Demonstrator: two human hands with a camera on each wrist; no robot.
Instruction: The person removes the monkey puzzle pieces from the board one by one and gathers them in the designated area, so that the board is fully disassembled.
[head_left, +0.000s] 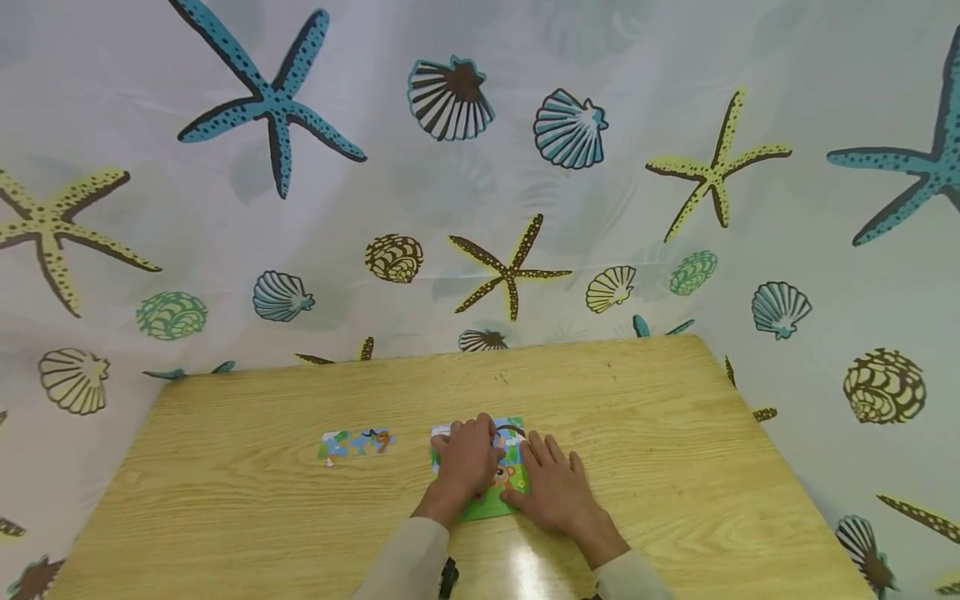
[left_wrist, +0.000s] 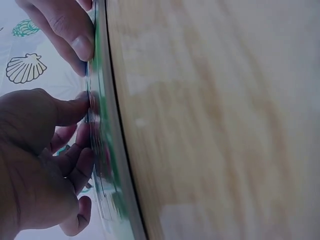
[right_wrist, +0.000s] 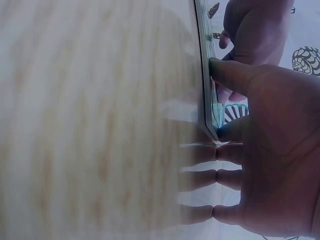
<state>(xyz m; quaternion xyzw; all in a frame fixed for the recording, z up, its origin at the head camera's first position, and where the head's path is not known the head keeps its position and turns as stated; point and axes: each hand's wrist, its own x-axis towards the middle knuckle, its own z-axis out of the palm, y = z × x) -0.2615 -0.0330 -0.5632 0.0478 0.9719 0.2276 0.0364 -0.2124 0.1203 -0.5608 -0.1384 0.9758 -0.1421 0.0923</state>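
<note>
Left hand (head_left: pixel 468 457) is found bent over 1 puzzle board (head_left: pixel 489 506) on 1 worktop (head_left: pixel 247 517), any grasp undeterminable; right hand (head_left: pixel 555 485) is laid released, fingers extended, at its right edge. Piece-fitting is judged in hand; firm seating appears called for. 1 group of loose pieces (head_left: pixel 363 443) is noted to its left, individually uncountable.

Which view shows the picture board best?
The head view: it looks down on the picture board, printed face showing, though the left hand and right hand cover parts. Both wrist views catch it nearly edge-on, as a thin strip.
</note>
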